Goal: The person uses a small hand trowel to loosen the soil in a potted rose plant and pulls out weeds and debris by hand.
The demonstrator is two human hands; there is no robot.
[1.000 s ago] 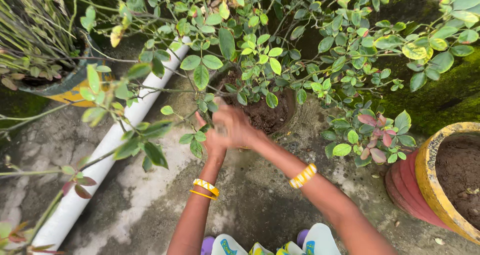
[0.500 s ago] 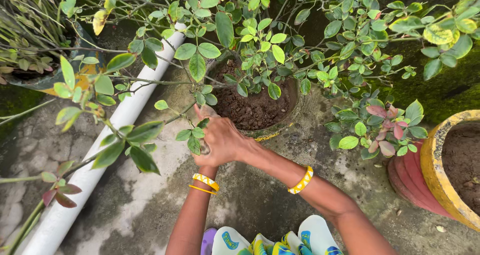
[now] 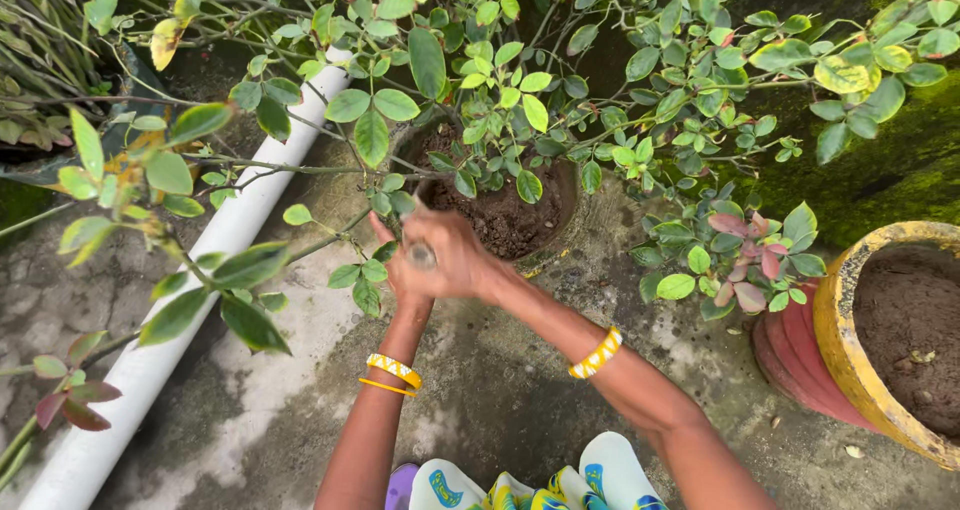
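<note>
My left hand (image 3: 402, 278) and my right hand (image 3: 462, 257) are clasped together around a thin upright tool whose round grey end (image 3: 421, 256) shows between the fingers. They hover at the near rim of a dark round pot (image 3: 566, 232) filled with brown soil (image 3: 505, 220). A leafy green shrub (image 3: 500, 90) grows from that pot and spreads over it, hiding much of the soil. The tool's lower part is hidden by my hands. Both wrists wear yellow and white bangles.
A white pipe (image 3: 200, 270) lies diagonally on the wet concrete at the left. A red pot with a yellow rim (image 3: 835, 340) holding soil stands at the right. Another planter (image 3: 60, 160) sits top left. A mossy wall (image 3: 900, 170) runs behind. My sandalled feet (image 3: 600, 470) are at the bottom.
My clasped hands dropped toward me half a second ago and have now risen back toward the pot's rim. The view has shifted slightly right.
</note>
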